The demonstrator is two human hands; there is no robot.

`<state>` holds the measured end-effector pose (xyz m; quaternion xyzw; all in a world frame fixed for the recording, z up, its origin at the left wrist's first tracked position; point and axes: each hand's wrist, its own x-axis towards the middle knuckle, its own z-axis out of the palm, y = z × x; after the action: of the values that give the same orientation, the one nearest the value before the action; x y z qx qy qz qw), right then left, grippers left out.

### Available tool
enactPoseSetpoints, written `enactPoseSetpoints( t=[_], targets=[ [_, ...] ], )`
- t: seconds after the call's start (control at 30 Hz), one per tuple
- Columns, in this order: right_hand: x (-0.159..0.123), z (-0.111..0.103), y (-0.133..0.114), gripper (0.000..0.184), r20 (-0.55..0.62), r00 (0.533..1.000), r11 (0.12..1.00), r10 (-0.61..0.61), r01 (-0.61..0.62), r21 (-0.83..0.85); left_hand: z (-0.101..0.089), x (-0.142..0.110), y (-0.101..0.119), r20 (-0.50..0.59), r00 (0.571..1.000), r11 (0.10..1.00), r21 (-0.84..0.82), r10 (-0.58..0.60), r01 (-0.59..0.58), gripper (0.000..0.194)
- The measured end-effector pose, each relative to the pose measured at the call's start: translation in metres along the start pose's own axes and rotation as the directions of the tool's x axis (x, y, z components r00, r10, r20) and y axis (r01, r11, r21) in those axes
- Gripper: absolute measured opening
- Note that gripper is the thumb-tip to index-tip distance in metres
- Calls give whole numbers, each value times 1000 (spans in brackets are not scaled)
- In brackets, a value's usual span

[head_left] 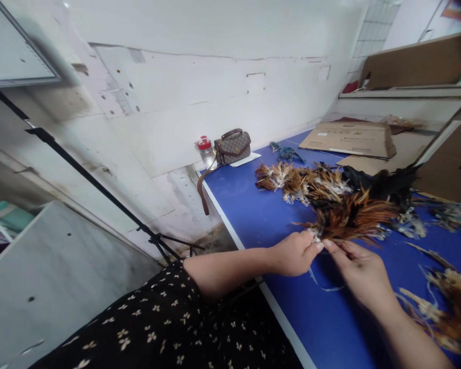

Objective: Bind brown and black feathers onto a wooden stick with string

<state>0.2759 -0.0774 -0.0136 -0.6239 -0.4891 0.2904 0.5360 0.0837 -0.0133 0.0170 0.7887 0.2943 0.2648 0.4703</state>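
My left hand [294, 252] is closed in a pinch on the quill end of a bundle of orange-brown and black feathers [351, 218] that fans out over the blue table [261, 210]. My right hand [363, 274] meets it from the right, fingertips pinching the same end. A thin pale tape or thread [325, 287] hangs from the bundle's base and loops on the table between my hands.
More feather bunches [299, 182] lie further back, with loose feathers [445, 302] at the right. A brown handbag [232, 146] and a red-capped jar [206, 149] stand at the far corner. Flat cardboard [349, 138] lies behind. A black tripod leg [100, 189] leans by the wall.
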Motion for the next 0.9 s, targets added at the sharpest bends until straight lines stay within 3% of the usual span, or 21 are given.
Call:
enactPoseSetpoints(
  t=[0.13, 0.3, 0.43, 0.6, 0.73, 0.8, 0.9],
  targets=[
    [-5, 7, -2, 57, 30, 999, 991, 23, -26, 131, -3, 3, -3, 1, 1000, 1000, -26, -6, 6, 33],
    [-9, 8, 13, 59, 108, 986, 931, 129, -158, 328, -5, 6, -5, 155, 981, 963, -221, -121, 153, 39],
    [-10, 6, 2, 58, 98, 986, 880, 133, -163, 446, -5, 8, 6, 346, 932, 798, -529, -106, 287, 56],
    [-12, 3, -29, 62, 137, 985, 830, 105, -163, 534, -8, 14, 16, 527, 850, 648, -649, 6, 398, 73],
    [-11, -5, -42, 67, 220, 972, 831, 86, -192, 522, -7, 24, 11, 643, 764, 504, -680, 60, 533, 62],
    [-9, -9, -43, 66, 214, 975, 843, 64, -168, 511, -5, 29, 9, 645, 760, 446, -704, 75, 553, 54],
    [-5, -14, -40, 64, 111, 992, 858, 64, -111, 502, 1, 37, 11, 607, 791, 470, -721, 75, 509, 47]
  ],
)
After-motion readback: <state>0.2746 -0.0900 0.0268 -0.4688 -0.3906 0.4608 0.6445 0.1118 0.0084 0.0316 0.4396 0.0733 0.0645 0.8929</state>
